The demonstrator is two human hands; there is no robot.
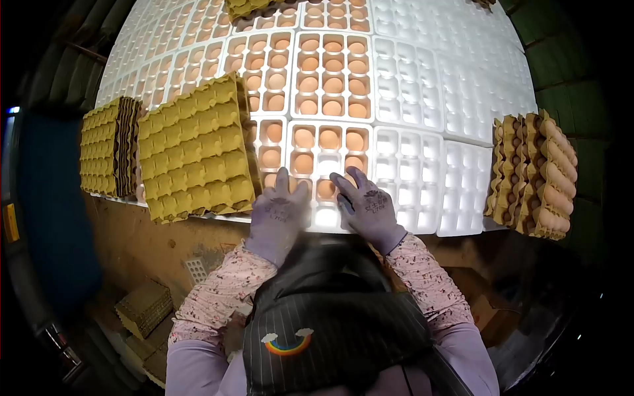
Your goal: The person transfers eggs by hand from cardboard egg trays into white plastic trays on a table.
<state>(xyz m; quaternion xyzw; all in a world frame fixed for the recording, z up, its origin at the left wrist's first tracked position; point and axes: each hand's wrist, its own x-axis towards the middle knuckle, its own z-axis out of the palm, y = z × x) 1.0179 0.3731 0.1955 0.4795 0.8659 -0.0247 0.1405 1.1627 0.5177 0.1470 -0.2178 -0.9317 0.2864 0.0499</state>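
My left hand (279,214), in a pale lavender work glove, reaches over the near edge of a white foam egg tray (286,142). Its fingers are stretched forward and apart, beside a brown egg (302,164), and the hand is slightly blurred. My right hand (371,208), gloved alike, has its fingers spread over the same tray's front rows, close to another brown egg (325,190). Whether the fingertips touch that egg I cannot tell. Several cells of this tray hold eggs; a middle cell (329,164) and a front cell (326,218) show bare white foam.
Stacked yellow pulp trays (198,148) lean at the left, with another stack (105,148) beyond. Foam trays without eggs (408,171) extend to the right. Pulp trays loaded with eggs (533,175) stand at the right edge. Cartons (145,307) lie on the floor, lower left.
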